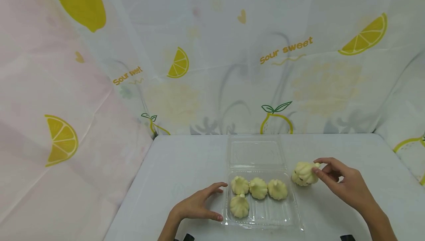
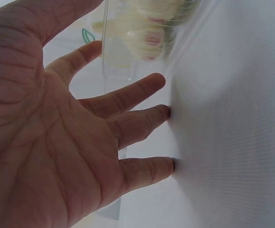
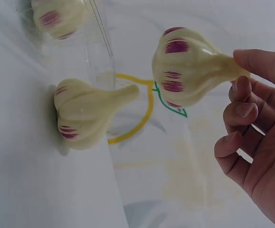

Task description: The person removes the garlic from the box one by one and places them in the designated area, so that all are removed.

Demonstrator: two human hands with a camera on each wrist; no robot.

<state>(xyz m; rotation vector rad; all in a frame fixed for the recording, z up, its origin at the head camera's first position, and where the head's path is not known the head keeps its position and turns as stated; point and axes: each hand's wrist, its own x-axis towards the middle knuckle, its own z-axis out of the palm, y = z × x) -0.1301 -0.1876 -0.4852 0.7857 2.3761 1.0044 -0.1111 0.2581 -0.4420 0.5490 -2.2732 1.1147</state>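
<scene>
Just right of the clear box (image 1: 270, 211), the right hand (image 1: 345, 183) pinched a garlic (image 3: 189, 66) by its stem, above the table (image 1: 186, 156), near a second garlic (image 3: 85, 114) standing there; the left hand (image 1: 197, 204) spread its fingers wide beside the box, which held four others (image 1: 258, 188)

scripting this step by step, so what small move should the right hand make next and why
Probably carry the held garlic bulb leftward over the clear container: the right hand pinches its stem, and the near row shows bare space beside its single bulb.
</scene>
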